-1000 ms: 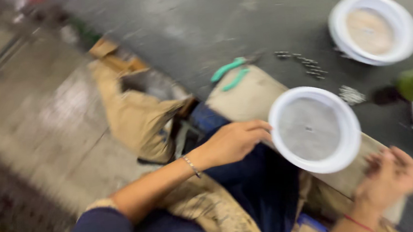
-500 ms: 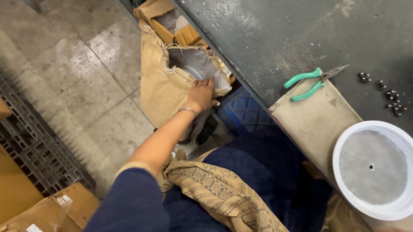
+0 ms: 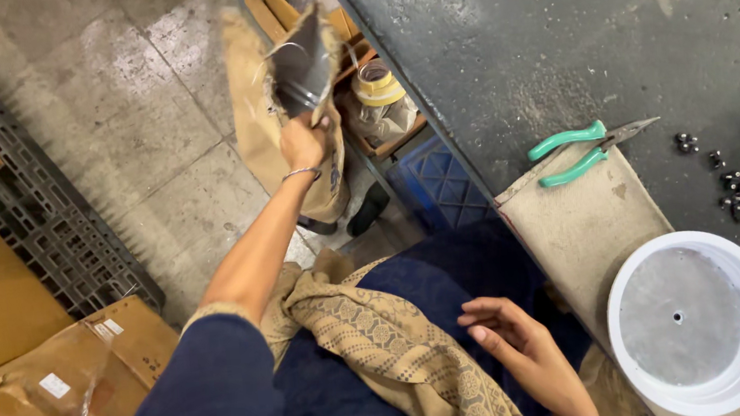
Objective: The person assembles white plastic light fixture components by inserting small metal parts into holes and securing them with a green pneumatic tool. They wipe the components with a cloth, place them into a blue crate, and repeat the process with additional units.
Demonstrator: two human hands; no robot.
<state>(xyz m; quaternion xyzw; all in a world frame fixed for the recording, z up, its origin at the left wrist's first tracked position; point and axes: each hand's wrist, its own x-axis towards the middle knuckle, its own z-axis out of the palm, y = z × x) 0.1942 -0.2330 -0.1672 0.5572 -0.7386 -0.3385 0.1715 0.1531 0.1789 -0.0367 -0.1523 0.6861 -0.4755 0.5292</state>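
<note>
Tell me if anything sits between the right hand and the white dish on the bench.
Nothing visible does. The right hand rests open over the lap, apart from the white dish; only the bare tan board edge lies between them. The left hand grips a brown sack.

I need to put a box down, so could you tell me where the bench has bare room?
The dark bench is bare above the pliers. It is crowded at right, around the small metal parts and the white dish.
</note>
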